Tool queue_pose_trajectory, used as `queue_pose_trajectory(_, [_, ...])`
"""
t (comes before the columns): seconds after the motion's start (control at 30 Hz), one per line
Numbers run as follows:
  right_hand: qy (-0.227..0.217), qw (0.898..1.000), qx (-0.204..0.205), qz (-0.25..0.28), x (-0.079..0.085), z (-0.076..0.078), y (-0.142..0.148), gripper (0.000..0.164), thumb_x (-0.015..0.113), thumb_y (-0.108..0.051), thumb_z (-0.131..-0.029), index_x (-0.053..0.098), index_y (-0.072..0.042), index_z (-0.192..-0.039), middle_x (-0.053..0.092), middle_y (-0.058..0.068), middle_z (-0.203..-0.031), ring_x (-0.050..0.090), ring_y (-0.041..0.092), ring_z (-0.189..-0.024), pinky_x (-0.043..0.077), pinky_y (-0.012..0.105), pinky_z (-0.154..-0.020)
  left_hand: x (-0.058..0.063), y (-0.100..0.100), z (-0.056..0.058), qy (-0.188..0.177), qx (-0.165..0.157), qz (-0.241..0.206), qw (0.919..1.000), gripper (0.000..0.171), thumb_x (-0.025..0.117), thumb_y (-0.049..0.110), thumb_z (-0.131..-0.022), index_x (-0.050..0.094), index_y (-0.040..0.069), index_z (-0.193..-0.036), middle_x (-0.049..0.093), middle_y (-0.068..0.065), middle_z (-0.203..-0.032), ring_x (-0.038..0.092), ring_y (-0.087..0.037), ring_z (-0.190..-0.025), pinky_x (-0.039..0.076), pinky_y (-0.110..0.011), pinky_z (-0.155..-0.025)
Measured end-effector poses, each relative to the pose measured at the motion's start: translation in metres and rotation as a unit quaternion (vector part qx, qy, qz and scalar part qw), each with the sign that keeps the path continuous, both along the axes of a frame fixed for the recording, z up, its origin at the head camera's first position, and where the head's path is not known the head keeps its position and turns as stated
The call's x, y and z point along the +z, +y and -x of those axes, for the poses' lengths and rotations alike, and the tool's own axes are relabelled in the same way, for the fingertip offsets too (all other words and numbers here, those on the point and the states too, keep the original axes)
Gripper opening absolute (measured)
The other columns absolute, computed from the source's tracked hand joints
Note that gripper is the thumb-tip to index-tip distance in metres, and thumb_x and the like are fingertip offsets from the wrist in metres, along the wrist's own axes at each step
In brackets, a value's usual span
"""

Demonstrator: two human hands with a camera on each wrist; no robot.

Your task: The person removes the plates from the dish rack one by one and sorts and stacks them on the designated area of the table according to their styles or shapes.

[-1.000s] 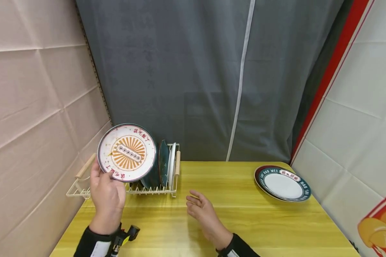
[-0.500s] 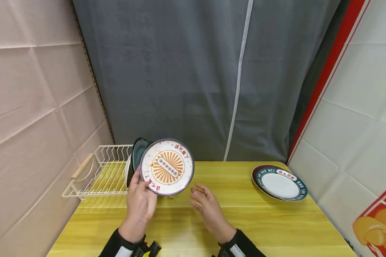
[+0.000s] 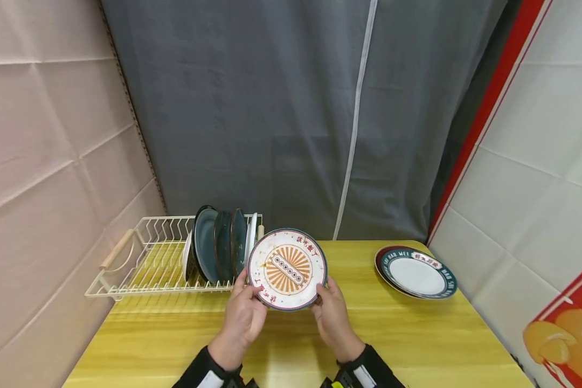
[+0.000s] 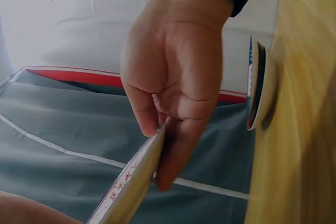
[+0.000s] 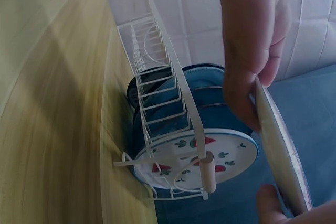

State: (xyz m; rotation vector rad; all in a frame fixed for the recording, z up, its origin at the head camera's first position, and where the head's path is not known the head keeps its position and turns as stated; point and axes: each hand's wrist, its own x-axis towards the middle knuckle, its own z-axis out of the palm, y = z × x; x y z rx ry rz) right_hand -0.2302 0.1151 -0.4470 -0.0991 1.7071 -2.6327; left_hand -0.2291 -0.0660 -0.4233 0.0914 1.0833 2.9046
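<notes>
Both hands hold a round white plate [image 3: 287, 269] with an orange sunburst, red lettering and a dark rim, raised over the wooden table and facing the head camera. My left hand [image 3: 242, 318] grips its lower left edge, thumb in front. On the lower right edge, my right hand [image 3: 333, 320] pinches the rim between thumb and fingers. The left wrist view looks across at the right hand [image 4: 176, 72] with the plate [image 4: 131, 179] nearly edge-on. In the right wrist view the left hand [image 5: 252, 40] grips the plate's far end [image 5: 281, 145].
Behind the left hand stands a cream wire dish rack [image 3: 160, 291] with wooden handles, holding several upright plates [image 3: 206, 245]. Its outermost plate [image 5: 236, 153] is white with a fruit pattern. Stacked plates [image 3: 417, 275] lie at the table's right. A grey curtain [image 3: 271, 108] hangs behind.
The left hand has carried the plate from in front of the rack rightward and down to the middle. My right hand, earlier apart from it with fingers loose, now pinches its right edge.
</notes>
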Motion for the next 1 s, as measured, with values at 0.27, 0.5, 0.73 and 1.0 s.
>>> queue_pose_trajectory(0.27, [-0.004, 0.999, -0.031, 0.024, -0.003, 0.002, 0.011, 0.05, 0.02, -0.01, -0.108, 0.014, 0.0, -0.156, 0.026, 0.023, -0.159, 0.045, 0.023, -0.135, 0.049, 0.026, -0.101, -0.012, 0.016, 0.008, -0.023, -0.014, 0.002, 0.9996, 0.071, 0.021, -0.014, -0.091, 0.004, 0.011, -0.155, 0.004, -0.02, -0.165, 0.009, -0.035, -0.151, 0.012, -0.049, -0.123])
queue_pose_trajectory(0.5, [-0.018, 0.998, -0.046, 0.04, -0.01, 0.001, 0.025, 0.05, 0.02, -0.011, -0.108, 0.013, 0.0, -0.156, 0.024, 0.026, -0.158, 0.047, 0.021, -0.131, 0.05, 0.024, -0.098, -0.022, 0.03, 0.011, -0.036, -0.031, 0.007, 0.9988, 0.072, 0.023, -0.013, -0.091, 0.002, 0.012, -0.156, 0.008, -0.022, -0.164, 0.013, -0.037, -0.15, 0.015, -0.05, -0.122])
queue_pose_trajectory(0.73, [-0.025, 0.998, -0.048, 0.045, -0.013, -0.001, 0.038, 0.052, 0.02, -0.012, -0.108, 0.009, -0.001, -0.157, 0.021, 0.023, -0.16, 0.038, 0.026, -0.139, 0.047, 0.026, -0.103, -0.028, 0.041, 0.013, -0.049, -0.043, 0.023, 0.9976, 0.076, 0.026, -0.012, -0.091, -0.001, 0.014, -0.158, 0.01, -0.023, -0.163, 0.017, -0.037, -0.149, 0.019, -0.051, -0.121])
queue_pose_trajectory(1.0, [-0.047, 0.995, -0.075, 0.054, -0.016, -0.003, 0.057, 0.052, 0.019, -0.014, -0.109, 0.008, -0.002, -0.158, 0.024, 0.02, -0.16, 0.049, 0.015, -0.129, 0.048, 0.026, -0.102, -0.038, 0.057, 0.021, -0.051, -0.063, 0.059, 0.9949, 0.074, 0.032, -0.009, -0.092, 0.004, 0.012, -0.157, 0.02, -0.025, -0.159, 0.035, -0.036, -0.139, 0.036, -0.041, -0.112])
